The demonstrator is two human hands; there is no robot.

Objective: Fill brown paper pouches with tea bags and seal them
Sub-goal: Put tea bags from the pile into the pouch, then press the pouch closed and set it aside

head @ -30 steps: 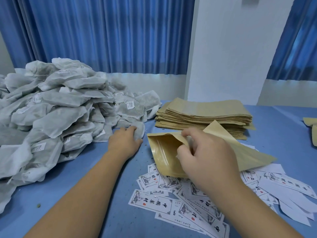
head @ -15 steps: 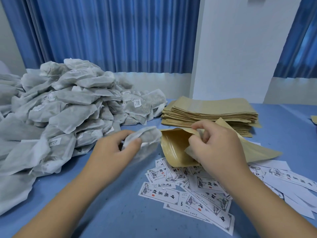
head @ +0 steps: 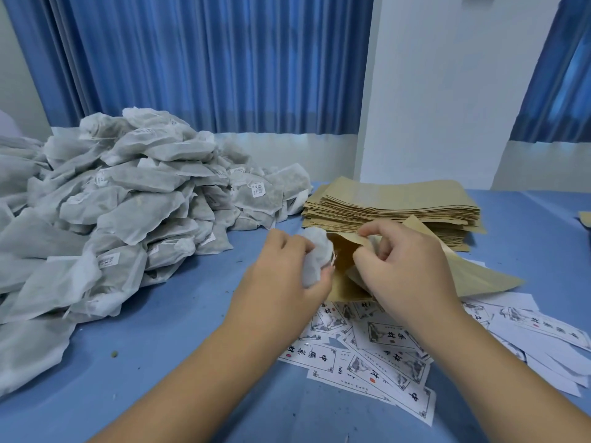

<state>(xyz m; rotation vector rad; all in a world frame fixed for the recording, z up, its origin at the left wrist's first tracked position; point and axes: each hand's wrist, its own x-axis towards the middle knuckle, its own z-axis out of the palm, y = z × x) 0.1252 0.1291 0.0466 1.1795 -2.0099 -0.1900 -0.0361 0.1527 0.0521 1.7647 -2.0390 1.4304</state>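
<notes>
My left hand (head: 281, 276) grips a white tea bag (head: 315, 257) and holds it at the open mouth of a brown paper pouch (head: 473, 276). My right hand (head: 399, 270) pinches the pouch's upper lip, keeping the mouth spread. The pouch lies tilted over scattered printed labels. Part of the tea bag is hidden behind my left fingers. A large heap of white tea bags (head: 128, 203) fills the table's left side. A flat stack of empty brown pouches (head: 393, 203) sits just behind my hands.
Printed paper labels (head: 377, 362) lie strewn on the blue table (head: 160, 362) below and right of my hands. Another brown pouch edge (head: 585, 217) shows at the far right. Blue curtains and a white wall stand behind the table.
My left hand picked a tea bag from the heap's edge and carried it right to the pouch mouth. My right hand kept its hold on the pouch.
</notes>
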